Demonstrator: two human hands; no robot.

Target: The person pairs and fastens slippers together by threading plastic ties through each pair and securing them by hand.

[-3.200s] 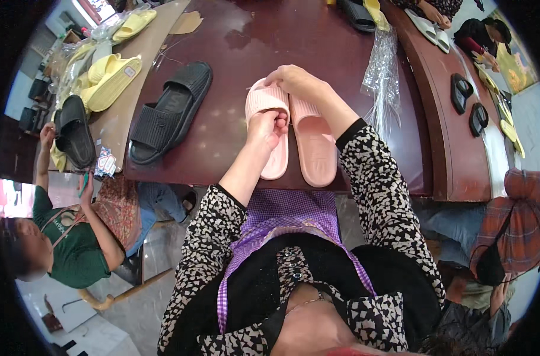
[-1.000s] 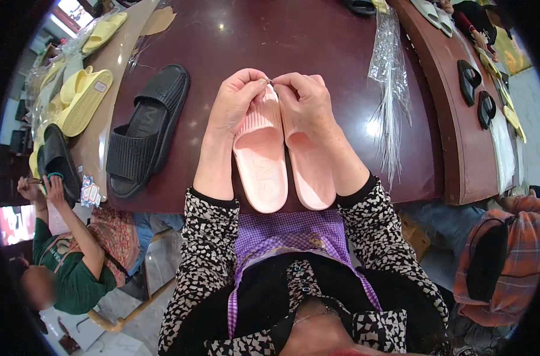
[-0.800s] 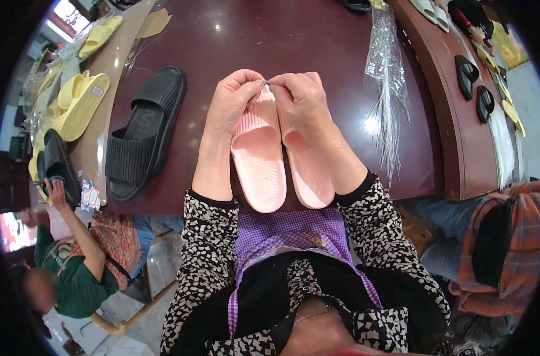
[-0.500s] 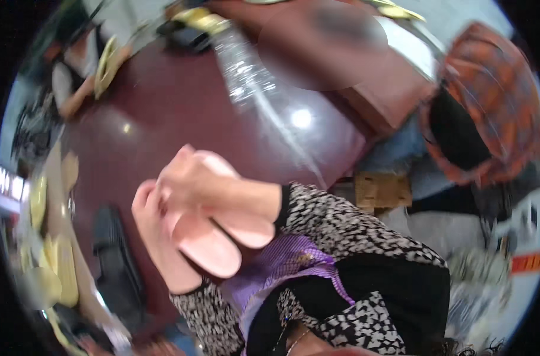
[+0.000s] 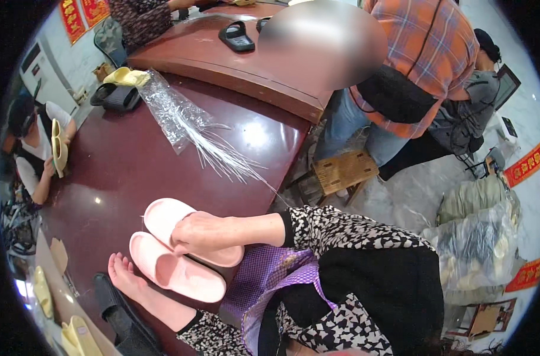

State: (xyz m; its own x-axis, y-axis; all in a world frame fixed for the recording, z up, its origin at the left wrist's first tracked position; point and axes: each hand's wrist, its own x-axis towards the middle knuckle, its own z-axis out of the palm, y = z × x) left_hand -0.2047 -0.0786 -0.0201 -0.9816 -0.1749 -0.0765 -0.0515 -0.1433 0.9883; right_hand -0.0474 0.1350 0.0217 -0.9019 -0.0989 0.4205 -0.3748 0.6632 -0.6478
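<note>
Two pale pink slippers lie side by side on the dark red table in front of me, the near slipper point(image 5: 175, 270) fully in view and the far slipper point(image 5: 166, 219) partly covered. My right hand point(image 5: 196, 232) rests over the far one, its fingers bent down at the gap between the straps. Whatever those fingertips pinch is hidden. A thin pale end sticks out by the slippers' left side. Beside the near slipper, my left hand point(image 5: 124, 274) is open, fingers loosely stretched, with nothing seen in it.
Thin white plastic strands point(image 5: 222, 148) spill from a clear bag point(image 5: 169, 110) across the table. Black slippers lie at the lower left point(image 5: 124, 314) and far left point(image 5: 115, 98). A co-worker point(image 5: 44, 142) holds yellow slippers; another in plaid point(image 5: 424, 41) stands near a wooden stool point(image 5: 344, 172).
The slippers have come down flatter onto the table from between my hands. My left hand has let go and moved left; my right hand stays over the far slipper. The view has shifted.
</note>
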